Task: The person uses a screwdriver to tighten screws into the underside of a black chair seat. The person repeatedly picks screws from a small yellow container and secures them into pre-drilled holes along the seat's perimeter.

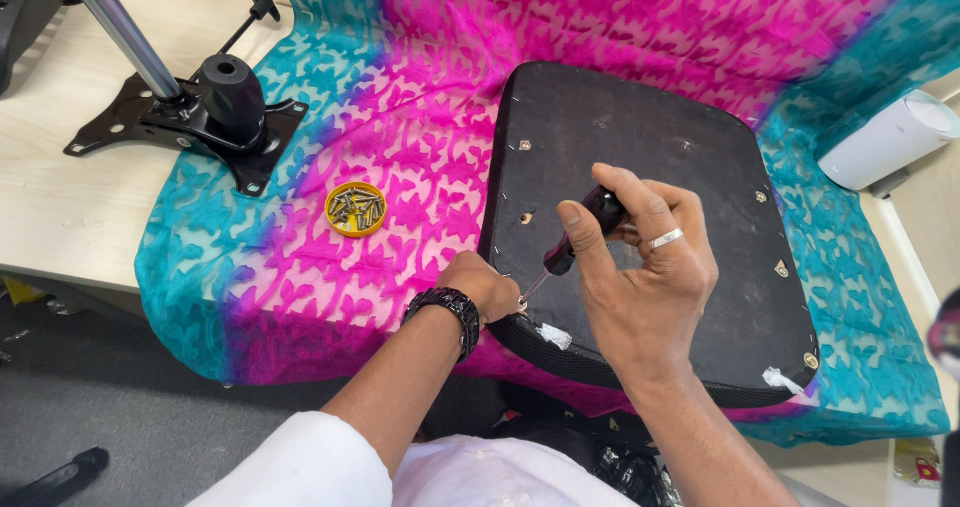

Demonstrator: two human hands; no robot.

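Right hand [640,277]: fingers wrapped around a black-handled screwdriver [580,235].
Tip: angled down-left, meeting the left hand [482,285].
Left hand: fist closed at the seat base [650,147] edge, contents hidden.
Beyond: yellow lid of screws [355,209], up-left on patterned cloth [400,117].

Bright even light, soft shadows, sharp focus

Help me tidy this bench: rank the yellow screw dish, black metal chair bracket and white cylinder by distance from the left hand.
1. Yellow screw dish, up-left of the left hand.
2. Black metal chair bracket, farther up-left.
3. White cylinder, far right edge.
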